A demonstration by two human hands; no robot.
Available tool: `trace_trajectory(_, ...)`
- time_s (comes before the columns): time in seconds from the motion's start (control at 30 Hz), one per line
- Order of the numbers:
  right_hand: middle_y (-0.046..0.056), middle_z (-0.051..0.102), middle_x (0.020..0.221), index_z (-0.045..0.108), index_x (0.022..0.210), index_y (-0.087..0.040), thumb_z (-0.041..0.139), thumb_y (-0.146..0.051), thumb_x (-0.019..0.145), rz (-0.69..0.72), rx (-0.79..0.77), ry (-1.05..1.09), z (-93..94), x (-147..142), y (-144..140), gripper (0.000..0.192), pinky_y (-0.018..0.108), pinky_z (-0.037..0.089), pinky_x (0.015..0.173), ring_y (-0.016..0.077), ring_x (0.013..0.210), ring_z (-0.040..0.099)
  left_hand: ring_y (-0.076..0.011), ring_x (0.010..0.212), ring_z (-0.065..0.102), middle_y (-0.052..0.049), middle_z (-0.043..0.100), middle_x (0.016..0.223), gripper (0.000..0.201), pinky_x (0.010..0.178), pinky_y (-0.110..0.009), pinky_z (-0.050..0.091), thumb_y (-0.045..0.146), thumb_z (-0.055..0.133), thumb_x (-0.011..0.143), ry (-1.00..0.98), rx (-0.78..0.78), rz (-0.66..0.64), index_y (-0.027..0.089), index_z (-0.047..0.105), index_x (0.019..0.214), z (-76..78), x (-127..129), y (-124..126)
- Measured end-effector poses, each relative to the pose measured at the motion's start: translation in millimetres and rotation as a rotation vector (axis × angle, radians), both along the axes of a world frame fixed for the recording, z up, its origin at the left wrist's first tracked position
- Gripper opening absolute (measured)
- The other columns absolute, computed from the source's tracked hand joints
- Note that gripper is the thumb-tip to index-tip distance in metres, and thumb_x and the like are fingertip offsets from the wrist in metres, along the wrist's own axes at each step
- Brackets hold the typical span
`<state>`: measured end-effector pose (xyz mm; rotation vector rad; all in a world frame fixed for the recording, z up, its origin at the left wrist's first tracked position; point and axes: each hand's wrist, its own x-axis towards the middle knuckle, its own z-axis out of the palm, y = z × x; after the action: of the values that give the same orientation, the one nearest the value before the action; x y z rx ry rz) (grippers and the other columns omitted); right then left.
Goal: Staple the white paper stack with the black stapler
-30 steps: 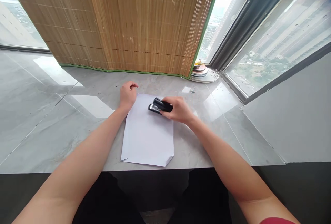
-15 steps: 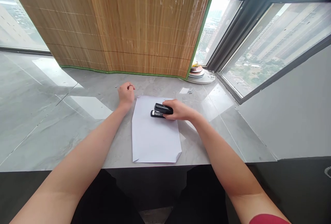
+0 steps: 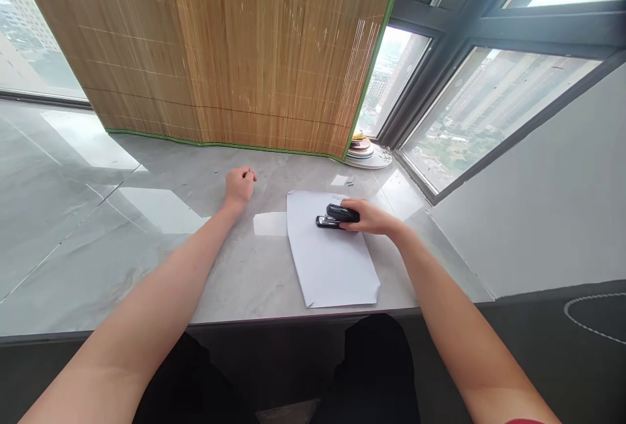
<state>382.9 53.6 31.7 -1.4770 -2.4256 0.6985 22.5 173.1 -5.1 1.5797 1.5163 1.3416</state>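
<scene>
My right hand [image 3: 368,216] is closed around the rear of a black stapler [image 3: 342,213], with its jaws parted and pointing left. The stapler is over the upper part of a stack of white paper [image 3: 332,261], whose lower corners look folded. Whether it touches the paper, I cannot tell. To the left of the paper, my left hand [image 3: 239,186] rests on the counter as a fist, apart from the sheets. The inside of that fist is hidden.
The tiled counter [image 3: 235,280] ends at a front edge above my legs. A bamboo blind [image 3: 244,52] hangs behind it. Stacked plates [image 3: 364,153] stand in the window corner. Small grey pieces [image 3: 349,181] lie beyond the paper. A white wall [image 3: 528,215] bounds the right.
The paper has shifted right and turned slightly, and the right hand with the stapler has moved right along with it. A gap has opened between the left fist and the paper.
</scene>
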Motion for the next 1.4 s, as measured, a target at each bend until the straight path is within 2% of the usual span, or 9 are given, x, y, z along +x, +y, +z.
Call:
trace_trajectory(0.17,0.002,0.062,0.09,0.058,0.082,-0.023,0.075,-0.054,0.084,-0.117,-0.07,0.027,9.0,55.0,-23.4,0.035,0.035,0.041,0.075,0.0215,0.082,0.055,-0.0162,0.052,0.036,0.0,0.043,0.051,0.02,0.055,-0.032,0.026,0.016,0.049,0.076,0.002,0.0,-0.009,0.023,0.056,0.057,-1.6,0.9,1.8)
trace_trajectory(0.3,0.009,0.072,0.104,0.072,0.103,-0.023,0.085,-0.065,0.073,-0.167,-0.248,0.179,20.2,82.2,-14.9,0.053,0.038,0.049,0.082,0.0274,0.097,0.064,-0.0159,0.053,0.038,-0.001,0.048,0.053,0.021,0.055,-0.031,0.026,0.015,0.05,0.075,-0.03,-0.015,-0.006,0.022,0.058,0.057,-5.0,-1.3,4.5)
trace_trajectory(0.43,0.007,0.066,0.082,0.061,0.076,-0.023,0.066,-0.072,0.087,-0.605,0.096,0.578,-4.9,96.7,13.6,0.05,0.037,0.048,0.07,0.0202,0.074,0.056,-0.0157,0.055,0.041,-0.001,0.051,0.056,0.022,0.056,-0.03,0.029,0.014,0.05,0.074,-0.025,-0.007,-0.004,0.022,0.06,0.057,-9.3,-3.6,8.7)
trace_trajectory(0.53,0.001,0.052,0.065,0.046,0.064,-0.026,0.062,-0.063,0.088,-0.929,0.275,0.674,-38.6,100.6,31.6,0.048,0.035,0.038,0.058,0.0159,0.059,0.042,-0.0157,0.057,0.043,-0.002,0.055,0.059,0.022,0.056,-0.03,0.03,0.014,0.051,0.075,-0.047,-0.002,-0.004,0.021,0.06,0.057,-12.9,-4.9,11.7)
trace_trajectory(0.7,-0.003,0.044,0.056,0.045,0.059,-0.024,0.065,-0.051,0.085,-0.767,0.26,0.369,-66.1,105.8,40.6,0.043,0.031,0.032,0.058,0.0139,0.058,0.038,-0.0158,0.056,0.043,-0.002,0.057,0.062,0.02,0.054,-0.03,0.028,0.015,0.054,0.076,-0.074,-0.014,-0.015,0.021,0.06,0.057,-15.7,-6.5,13.1)
trace_trajectory(1.03,-0.003,0.051,0.056,0.053,0.059,-0.021,0.065,-0.052,0.087,-0.79,0.253,0.417,-66.2,109.4,40.5,0.043,0.031,0.032,0.058,0.0123,0.055,0.039,-0.0163,0.055,0.041,-0.003,0.053,0.058,0.022,0.054,-0.031,0.026,0.012,0.056,0.076,-0.118,0.012,-0.012,0.021,0.062,0.056,-20.2,-6.7,16.8)
trace_trajectory(1.23,-0.002,0.048,0.053,0.05,0.057,-0.023,0.062,-0.053,0.088,-0.772,0.321,0.283,-64.5,106.6,41.8,0.044,0.032,0.038,0.061,0.0147,0.056,0.043,-0.0163,0.055,0.042,-0.003,0.054,0.058,0.023,0.054,-0.031,0.026,0.012,0.06,0.076,-0.163,0.004,-0.019,0.021,0.061,0.055,-23.6,-7.1,20.3)
trace_trajectory(1.33,0.002,0.06,0.064,0.056,0.064,-0.024,0.061,-0.054,0.09,-0.743,0.501,0.18,-65.0,99.9,45.8,0.04,0.036,0.049,0.072,0.0199,0.067,0.057,-0.0166,0.054,0.042,-0.002,0.052,0.055,0.022,0.055,-0.031,0.026,0.013,0.061,0.076,-0.174,-0.006,-0.01,0.021,0.062,0.056,-24.4,-6.4,21.0)
trace_trajectory(1.4,0.009,0.075,0.092,0.068,0.083,-0.024,0.057,-0.056,0.094,-0.635,0.568,0.146,-67.1,93.7,51.1,0.035,0.041,0.056,0.086,0.0267,0.09,0.069,-0.0167,0.054,0.042,-0.002,0.051,0.055,0.022,0.055,-0.031,0.025,0.013,0.061,0.076,-0.173,-0.008,-0.008,0.021,0.062,0.055,-24.0,-5.5,20.6)
